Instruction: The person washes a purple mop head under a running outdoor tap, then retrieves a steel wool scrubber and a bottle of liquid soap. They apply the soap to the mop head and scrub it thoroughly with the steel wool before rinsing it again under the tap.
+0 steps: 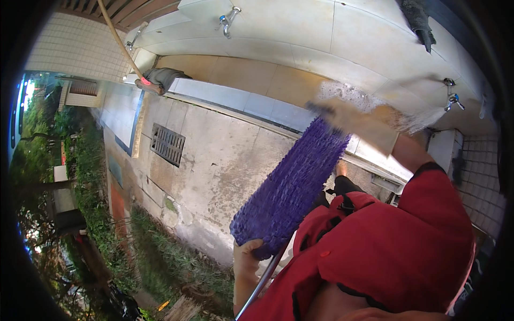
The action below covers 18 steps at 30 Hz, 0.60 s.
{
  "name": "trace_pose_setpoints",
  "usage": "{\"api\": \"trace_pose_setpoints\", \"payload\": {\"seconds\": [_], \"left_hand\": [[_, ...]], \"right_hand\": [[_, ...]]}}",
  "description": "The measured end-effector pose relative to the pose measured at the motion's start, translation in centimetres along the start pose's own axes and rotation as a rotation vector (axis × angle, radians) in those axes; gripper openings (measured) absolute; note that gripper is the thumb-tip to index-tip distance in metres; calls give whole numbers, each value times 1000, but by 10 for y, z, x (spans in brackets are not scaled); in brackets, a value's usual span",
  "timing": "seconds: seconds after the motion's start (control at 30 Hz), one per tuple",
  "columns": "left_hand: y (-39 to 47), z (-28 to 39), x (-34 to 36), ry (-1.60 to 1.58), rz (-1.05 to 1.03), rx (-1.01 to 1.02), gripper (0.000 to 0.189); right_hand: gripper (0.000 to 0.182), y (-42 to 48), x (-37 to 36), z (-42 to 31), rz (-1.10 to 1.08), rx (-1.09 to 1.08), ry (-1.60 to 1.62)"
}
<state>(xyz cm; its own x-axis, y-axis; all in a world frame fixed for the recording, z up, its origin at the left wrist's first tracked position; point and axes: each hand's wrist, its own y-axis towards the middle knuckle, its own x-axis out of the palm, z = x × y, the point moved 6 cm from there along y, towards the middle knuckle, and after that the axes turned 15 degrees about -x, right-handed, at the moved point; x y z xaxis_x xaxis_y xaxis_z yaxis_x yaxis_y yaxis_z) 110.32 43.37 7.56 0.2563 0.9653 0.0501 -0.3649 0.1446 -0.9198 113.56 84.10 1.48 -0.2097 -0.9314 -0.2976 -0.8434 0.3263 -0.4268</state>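
Note:
A purple chenille flat mop head (281, 188) slants across the space before me, its far end at the rim of a tiled trough (241, 96). My left hand (247, 257), in a pale glove, grips the near end, thumb on top. Beside that forearm runs a metal pole (263, 281). Over the trough, my right hand (361, 120), in a tan glove, is blurred by motion at the mop's far end. A dark piece (319, 107) shows at its fingertips; what it is, I cannot tell. White foam (345, 94) lies in the trough beyond this hand.
Water sprays below the right-hand tap (451, 96). Another tap (229, 20) is on the tiled wall. A grey cloth (164, 78) and a wooden pole (120, 42) rest at the trough's left end. A drain grate (168, 144) sits in the concrete floor. Plants (172, 240) border the floor.

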Motion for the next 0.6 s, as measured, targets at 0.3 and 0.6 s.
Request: {"api": "trace_pose_setpoints", "payload": {"seconds": [0.3, 0.6], "left_hand": [[-12, -4, -8, 62, 29, 32, 71], [9, -3, -10, -2, -3, -32, 66]], "right_hand": [[60, 29, 20, 57, -75, -166, -48], [51, -14, 48, 14, 4, -741, -67]]}}
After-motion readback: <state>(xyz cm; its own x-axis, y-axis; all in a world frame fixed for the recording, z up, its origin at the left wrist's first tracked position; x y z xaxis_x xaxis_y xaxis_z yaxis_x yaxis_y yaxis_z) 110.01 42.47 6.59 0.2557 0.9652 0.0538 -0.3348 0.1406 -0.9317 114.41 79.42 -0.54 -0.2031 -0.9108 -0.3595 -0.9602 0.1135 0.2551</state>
